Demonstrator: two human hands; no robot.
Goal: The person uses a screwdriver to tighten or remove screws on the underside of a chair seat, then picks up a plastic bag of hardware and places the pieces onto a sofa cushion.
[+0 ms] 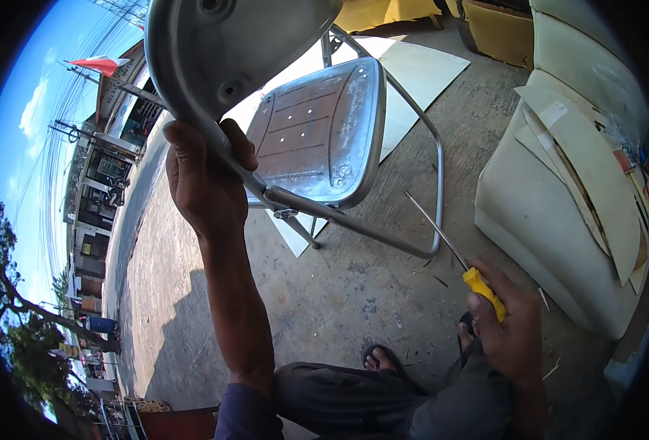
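Note:
My left hand (210, 172) is wrapped round the tubular frame at the edge of a metal folding chair's backrest (254, 44), which rises tilted at the top of the view. Below the backrest lies the chair's bare seat panel (299, 125), worn metal with brown rusty patches and a few small holes. The chair's bent tube leg (438, 169) curves down to the ground on the right. In my right hand (508, 315) is a screwdriver (483, 292) with a yellow handle. Its long thin shaft points up and left toward the chair leg, apart from it.
A cream padded seat (537, 242) stands at the right, with cut pale sheets (588, 176) leaning on it. White board (427, 70) lies under the chair on the concrete floor (324, 308). Yellow torn material (383, 11) sits at the back. A street with buildings runs along the left.

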